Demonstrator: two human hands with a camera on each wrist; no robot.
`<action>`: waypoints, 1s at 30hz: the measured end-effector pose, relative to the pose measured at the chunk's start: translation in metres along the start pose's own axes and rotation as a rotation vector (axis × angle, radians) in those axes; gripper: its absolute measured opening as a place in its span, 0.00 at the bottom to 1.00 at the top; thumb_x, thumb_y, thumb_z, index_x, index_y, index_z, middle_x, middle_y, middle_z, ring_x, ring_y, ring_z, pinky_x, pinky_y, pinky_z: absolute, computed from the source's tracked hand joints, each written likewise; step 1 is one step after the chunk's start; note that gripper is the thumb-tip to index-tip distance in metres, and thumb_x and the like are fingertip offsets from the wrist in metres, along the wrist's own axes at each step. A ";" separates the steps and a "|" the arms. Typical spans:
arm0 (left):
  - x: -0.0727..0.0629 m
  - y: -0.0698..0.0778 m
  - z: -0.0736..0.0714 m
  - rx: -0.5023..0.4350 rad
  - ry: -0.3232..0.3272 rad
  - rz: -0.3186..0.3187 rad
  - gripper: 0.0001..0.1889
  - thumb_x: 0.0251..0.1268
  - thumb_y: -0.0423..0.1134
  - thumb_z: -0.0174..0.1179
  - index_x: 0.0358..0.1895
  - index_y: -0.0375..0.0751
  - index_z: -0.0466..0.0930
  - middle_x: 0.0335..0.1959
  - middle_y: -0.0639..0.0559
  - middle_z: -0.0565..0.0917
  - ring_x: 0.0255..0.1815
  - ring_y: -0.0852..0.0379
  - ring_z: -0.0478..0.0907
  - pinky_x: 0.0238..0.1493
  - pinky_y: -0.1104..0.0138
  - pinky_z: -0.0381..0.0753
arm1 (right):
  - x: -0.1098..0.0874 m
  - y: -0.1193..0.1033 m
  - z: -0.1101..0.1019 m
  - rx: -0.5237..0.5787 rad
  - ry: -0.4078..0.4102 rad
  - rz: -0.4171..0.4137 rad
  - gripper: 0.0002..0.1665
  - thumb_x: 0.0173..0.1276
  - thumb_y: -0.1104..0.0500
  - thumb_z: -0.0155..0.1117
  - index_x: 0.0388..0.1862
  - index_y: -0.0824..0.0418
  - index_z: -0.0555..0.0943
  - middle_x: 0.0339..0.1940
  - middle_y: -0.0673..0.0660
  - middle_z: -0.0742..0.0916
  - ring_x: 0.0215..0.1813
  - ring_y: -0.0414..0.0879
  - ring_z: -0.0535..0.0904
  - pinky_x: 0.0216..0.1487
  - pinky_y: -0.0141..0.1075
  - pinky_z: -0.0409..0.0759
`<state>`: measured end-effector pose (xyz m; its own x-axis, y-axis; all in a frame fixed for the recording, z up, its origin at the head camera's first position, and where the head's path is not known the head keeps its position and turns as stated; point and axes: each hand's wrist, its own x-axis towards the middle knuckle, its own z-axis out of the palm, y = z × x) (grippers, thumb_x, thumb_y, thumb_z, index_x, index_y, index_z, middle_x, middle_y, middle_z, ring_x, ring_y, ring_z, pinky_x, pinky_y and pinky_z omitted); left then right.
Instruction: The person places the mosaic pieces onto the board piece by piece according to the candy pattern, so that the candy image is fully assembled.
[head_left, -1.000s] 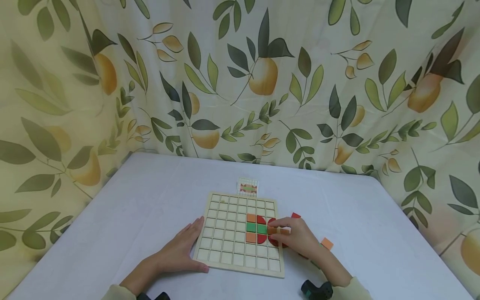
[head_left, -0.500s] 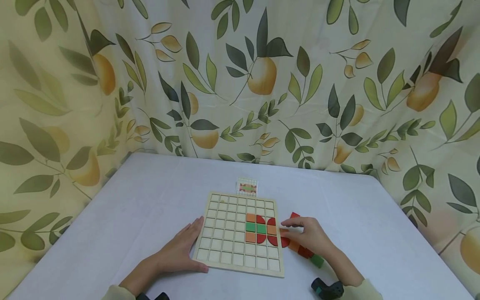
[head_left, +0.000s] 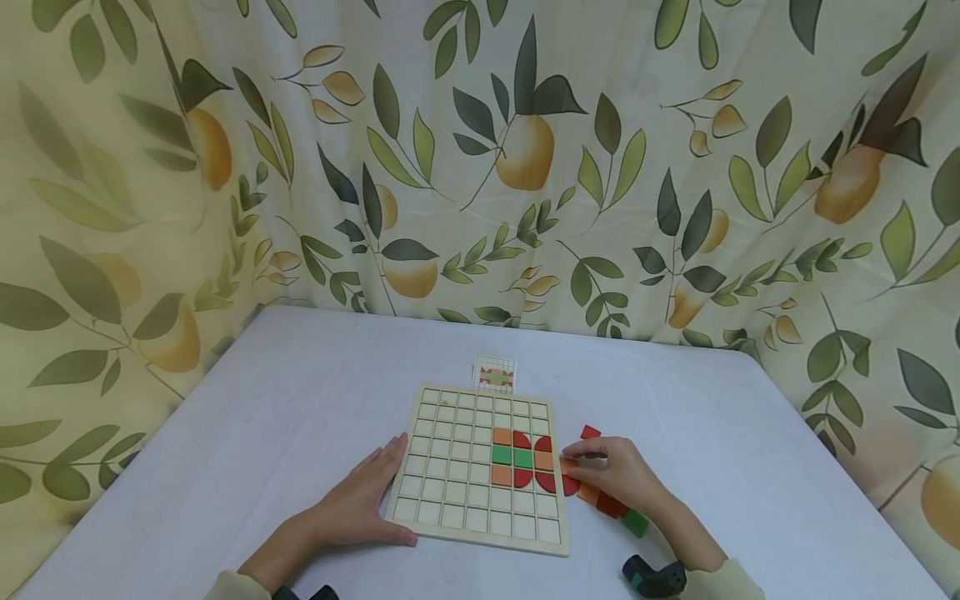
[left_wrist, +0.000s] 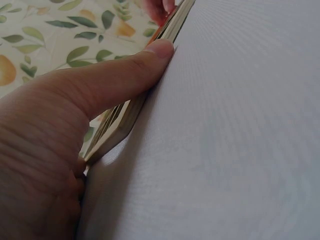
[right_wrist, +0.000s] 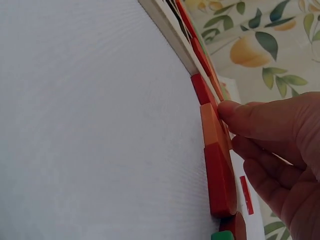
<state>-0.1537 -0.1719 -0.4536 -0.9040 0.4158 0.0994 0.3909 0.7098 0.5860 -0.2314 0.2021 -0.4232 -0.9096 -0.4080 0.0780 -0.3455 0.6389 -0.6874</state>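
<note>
Left hand steadies, fingers straight along the rim, clasping nothing; right hand appears to pinch an orange tile. Gridded board on the table, three-by-three block of colour at its right side. Pattern card beyond it. Loose tiles trail off rightward; orange tile just beside the board's right rim. Step, probably: picking up. Next likely calls for a clean lift, then seating in a bare cell left of the block.

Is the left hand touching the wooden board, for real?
Touching. The left wrist view shows the left hand with its thumb against the edge of the wooden board.
</note>
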 end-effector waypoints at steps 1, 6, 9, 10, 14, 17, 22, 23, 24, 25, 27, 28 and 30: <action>0.000 0.000 0.000 0.001 0.001 -0.001 0.68 0.33 0.72 0.64 0.72 0.33 0.39 0.73 0.44 0.47 0.72 0.56 0.41 0.69 0.60 0.41 | 0.000 0.000 0.000 0.001 -0.003 0.003 0.13 0.54 0.59 0.71 0.40 0.59 0.85 0.37 0.49 0.85 0.44 0.47 0.79 0.46 0.43 0.79; 0.000 0.000 0.000 -0.002 0.000 -0.007 0.68 0.32 0.72 0.64 0.72 0.34 0.39 0.73 0.44 0.46 0.72 0.56 0.41 0.69 0.60 0.41 | 0.002 -0.001 0.000 -0.006 -0.014 0.006 0.13 0.54 0.59 0.71 0.40 0.59 0.86 0.37 0.50 0.85 0.43 0.47 0.79 0.44 0.39 0.80; 0.000 -0.001 0.001 -0.005 -0.002 -0.010 0.68 0.32 0.73 0.64 0.72 0.34 0.39 0.73 0.45 0.46 0.72 0.56 0.41 0.69 0.61 0.40 | 0.003 -0.001 0.000 -0.010 -0.015 0.008 0.13 0.55 0.59 0.71 0.40 0.59 0.86 0.37 0.50 0.85 0.43 0.47 0.79 0.43 0.37 0.80; 0.000 -0.001 0.001 -0.005 -0.002 -0.010 0.68 0.32 0.73 0.64 0.72 0.34 0.39 0.73 0.45 0.46 0.72 0.56 0.41 0.69 0.61 0.40 | 0.003 -0.001 0.000 -0.009 -0.015 0.009 0.13 0.55 0.59 0.71 0.40 0.59 0.86 0.37 0.50 0.85 0.43 0.47 0.79 0.43 0.37 0.80; 0.000 0.000 0.000 -0.003 -0.002 -0.012 0.68 0.32 0.72 0.64 0.72 0.34 0.39 0.73 0.44 0.46 0.72 0.56 0.41 0.68 0.63 0.39 | 0.004 -0.001 0.000 -0.014 -0.001 0.018 0.13 0.54 0.59 0.71 0.39 0.59 0.86 0.37 0.50 0.85 0.44 0.48 0.78 0.42 0.37 0.80; 0.000 0.001 -0.001 0.000 -0.003 -0.014 0.68 0.32 0.72 0.65 0.72 0.34 0.39 0.73 0.44 0.47 0.72 0.57 0.41 0.68 0.64 0.38 | 0.004 -0.001 0.001 -0.018 0.009 0.029 0.13 0.54 0.59 0.71 0.39 0.59 0.86 0.37 0.50 0.85 0.44 0.48 0.78 0.42 0.37 0.80; 0.000 0.002 -0.001 0.002 -0.005 -0.014 0.68 0.32 0.72 0.64 0.72 0.33 0.39 0.73 0.44 0.47 0.72 0.56 0.41 0.68 0.64 0.38 | 0.002 -0.001 0.000 -0.011 0.028 0.079 0.14 0.53 0.58 0.72 0.40 0.59 0.86 0.38 0.50 0.85 0.45 0.48 0.78 0.43 0.37 0.80; 0.000 0.002 -0.001 0.002 -0.005 -0.014 0.68 0.32 0.72 0.64 0.72 0.33 0.39 0.73 0.44 0.47 0.72 0.56 0.41 0.68 0.64 0.38 | 0.001 0.000 -0.001 -0.008 0.030 0.084 0.14 0.53 0.58 0.72 0.40 0.59 0.85 0.39 0.51 0.85 0.46 0.48 0.78 0.43 0.38 0.80; 0.001 0.002 -0.001 0.003 -0.005 -0.014 0.68 0.32 0.72 0.64 0.72 0.33 0.39 0.73 0.44 0.47 0.72 0.55 0.41 0.68 0.63 0.39 | 0.001 0.000 -0.001 -0.002 0.033 0.096 0.15 0.53 0.58 0.72 0.40 0.59 0.85 0.39 0.51 0.85 0.46 0.49 0.78 0.43 0.37 0.80; 0.001 0.002 -0.001 0.003 -0.005 -0.014 0.68 0.32 0.73 0.64 0.72 0.33 0.39 0.73 0.44 0.47 0.72 0.55 0.41 0.68 0.62 0.39 | 0.000 0.001 -0.001 0.002 0.034 0.104 0.15 0.52 0.58 0.72 0.41 0.59 0.85 0.39 0.51 0.85 0.47 0.49 0.78 0.43 0.37 0.80; 0.001 0.002 -0.001 0.005 -0.006 -0.016 0.68 0.32 0.73 0.64 0.72 0.33 0.39 0.73 0.44 0.47 0.72 0.55 0.41 0.69 0.61 0.40 | -0.001 0.003 -0.002 0.009 0.033 0.115 0.15 0.52 0.58 0.72 0.41 0.58 0.85 0.40 0.51 0.84 0.48 0.49 0.78 0.43 0.37 0.80; 0.001 0.002 -0.001 0.004 -0.008 -0.017 0.68 0.32 0.73 0.64 0.72 0.33 0.39 0.73 0.44 0.47 0.72 0.55 0.41 0.69 0.61 0.40 | -0.001 0.004 -0.002 0.008 0.028 0.112 0.16 0.53 0.59 0.72 0.42 0.58 0.85 0.41 0.51 0.84 0.49 0.50 0.78 0.44 0.37 0.80; 0.001 0.002 -0.001 0.005 -0.008 -0.017 0.68 0.32 0.73 0.64 0.72 0.33 0.39 0.73 0.44 0.46 0.72 0.55 0.41 0.69 0.60 0.40 | -0.002 0.006 -0.003 0.003 0.021 0.108 0.16 0.53 0.59 0.72 0.42 0.58 0.85 0.41 0.51 0.84 0.49 0.50 0.77 0.45 0.38 0.80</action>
<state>-0.1536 -0.1709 -0.4516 -0.9092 0.4081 0.0825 0.3760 0.7200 0.5832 -0.2323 0.2086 -0.4254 -0.9462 -0.3231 0.0189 -0.2449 0.6765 -0.6945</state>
